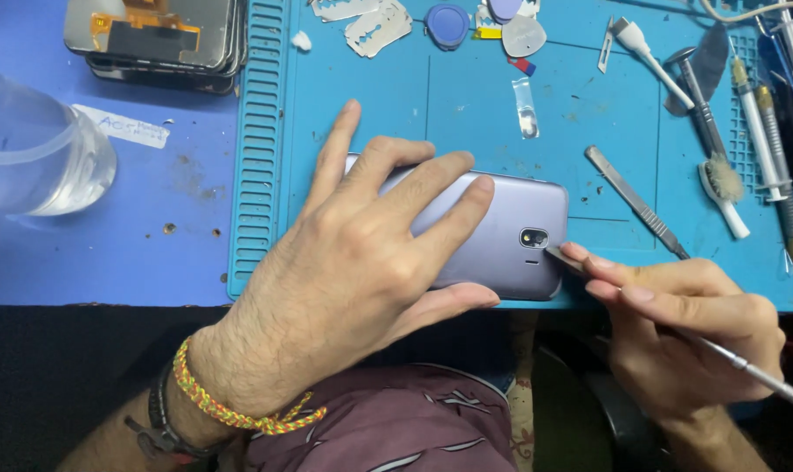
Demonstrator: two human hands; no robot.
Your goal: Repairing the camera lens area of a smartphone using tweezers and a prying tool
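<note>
At the far left a clear plastic container [38, 144] lies on the blue table, and whether it holds anything cannot be told. On the ribbed blue work mat [261, 175] in the middle of the scene a lilac-grey phone [510, 223] lies back up, smooth and round-cornered, its small camera window [533, 238] toward the right. The left hand [361, 253] lies flat over the phone's left half, fingers spread wide and thumb along the near edge, pressing it down; a braided bracelet [213, 402] circles the wrist. The right hand [676, 306], at the near right, pinches a thin metal tool [746, 367] like a pen, its tip at the camera window. Farther right lie a steel scalpel handle [632, 201], a small brush [720, 179] and syringes [759, 131]; razor blades [374, 26] lie at the far edge.
</note>
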